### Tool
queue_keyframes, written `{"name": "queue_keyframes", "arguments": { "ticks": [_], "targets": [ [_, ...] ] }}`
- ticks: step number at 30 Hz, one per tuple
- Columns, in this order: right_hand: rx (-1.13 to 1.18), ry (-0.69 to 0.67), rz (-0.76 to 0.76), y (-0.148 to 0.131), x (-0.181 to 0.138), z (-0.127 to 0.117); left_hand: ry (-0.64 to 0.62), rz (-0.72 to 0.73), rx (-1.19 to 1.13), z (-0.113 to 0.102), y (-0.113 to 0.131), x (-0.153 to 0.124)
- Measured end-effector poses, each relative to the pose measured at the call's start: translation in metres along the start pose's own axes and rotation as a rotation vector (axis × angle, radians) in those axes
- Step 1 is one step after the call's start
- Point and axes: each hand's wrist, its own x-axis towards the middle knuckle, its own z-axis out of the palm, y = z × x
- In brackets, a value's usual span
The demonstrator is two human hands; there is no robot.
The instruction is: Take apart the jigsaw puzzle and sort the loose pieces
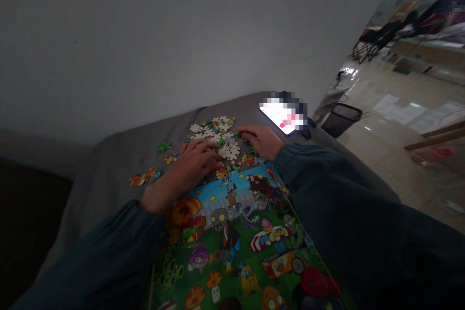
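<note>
A loose heap of jigsaw puzzle pieces (pixel 210 131) lies on the grey cloth surface, many with their pale backs up. My left hand (pixel 194 162) rests palm down at the heap's near left edge, its fingers stretched out over the pieces. On the right side of the heap, my right hand (pixel 263 139) has thumb and forefinger drawn together at a small dark green puzzle piece (pixel 239 134). Directly in front of me is a colourful cartoon picture sheet (pixel 232 242) with zombies and plants; its top edge lies just below the pieces.
A lit phone or tablet (pixel 279 115) lies beyond my right hand. Joined orange pieces (pixel 145 177) and a green piece (pixel 164 147) sit apart on the left. A plain wall (pixel 163 34) rises behind the grey cloth (pixel 109 164). A dark bin (pixel 341 118) stands on the tiled floor.
</note>
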Motion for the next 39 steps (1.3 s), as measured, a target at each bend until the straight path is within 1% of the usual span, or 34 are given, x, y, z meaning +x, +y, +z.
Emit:
{"name": "queue_keyframes", "arguments": {
  "ticks": [2,4,6,8,10,12,16,19,22,27,30,36,39],
  "targets": [
    [0.029,-0.029,0.020,0.003,0.001,-0.002,-0.006,-0.018,-0.036,-0.003,-0.001,0.000],
    [-0.027,-0.076,0.021,0.006,0.001,-0.003,-0.016,-0.044,-0.063,-0.006,-0.001,0.001],
    [-0.194,-0.081,0.014,0.007,-0.001,-0.003,-0.035,-0.086,-0.064,-0.009,-0.001,0.001],
    [-0.373,-0.048,0.009,0.005,-0.004,-0.001,-0.059,-0.133,-0.045,-0.011,-0.002,0.001],
    [-0.467,-0.040,-0.012,-0.001,-0.007,0.002,-0.077,-0.165,-0.021,-0.011,-0.004,0.001],
    [-0.493,-0.091,-0.078,-0.009,-0.011,0.005,-0.082,-0.169,0.001,-0.011,-0.008,0.000],
    [-0.526,-0.244,-0.221,-0.025,-0.015,0.013,-0.119,-0.135,0.035,-0.011,-0.016,-0.004],
    [-0.556,-0.303,-0.198,-0.028,-0.017,0.020,-0.156,-0.102,0.062,-0.010,-0.022,-0.006],
    [-0.579,-0.291,-0.143,-0.027,-0.017,0.024,-0.166,-0.087,0.077,-0.008,-0.024,-0.007],
    [-0.533,-0.287,-0.177,-0.027,-0.016,0.021,-0.165,-0.078,0.016,-0.007,-0.021,-0.006],
    [-0.483,-0.280,-0.215,-0.024,-0.014,0.019,-0.153,-0.099,-0.040,-0.010,-0.019,-0.004],
    [-0.305,-0.246,-0.257,-0.013,-0.009,0.019,-0.169,-0.089,-0.175,-0.017,-0.019,-0.001],
    [-0.194,-0.234,-0.236,-0.010,-0.009,0.020,-0.201,-0.135,-0.240,-0.021,-0.019,0.000]
  ]
}}
